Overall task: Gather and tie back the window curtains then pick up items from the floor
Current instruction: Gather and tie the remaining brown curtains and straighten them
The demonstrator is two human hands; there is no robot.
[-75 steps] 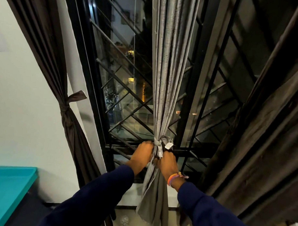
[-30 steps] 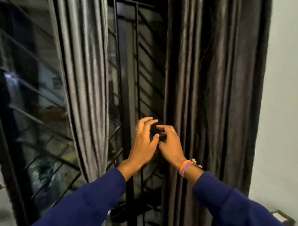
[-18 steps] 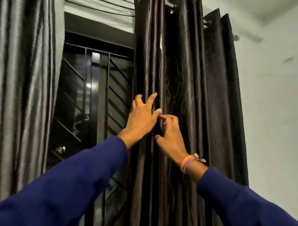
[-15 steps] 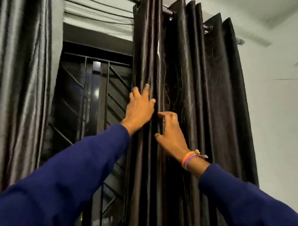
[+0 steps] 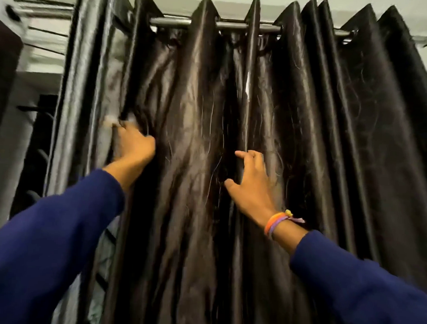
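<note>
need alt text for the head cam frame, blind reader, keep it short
Two hands in navy blue sleeves reach up into a glossy dark brown pleated curtain hanging from a metal rod. The left hand grips a fold near its left edge, though blurred; the right hand, with orange and purple wristbands, rests open with fingers spread on the fabric.

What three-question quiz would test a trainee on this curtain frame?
1. True or false: the dark curtain hangs from a rod.
2. Which wrist wears the orange and purple bands? A) left B) right
3. Fill in: the left hand grips the curtain's ____ edge.

Key: 1 true. 2 B; the right hand lies spread against the folds. 3 left.
</note>
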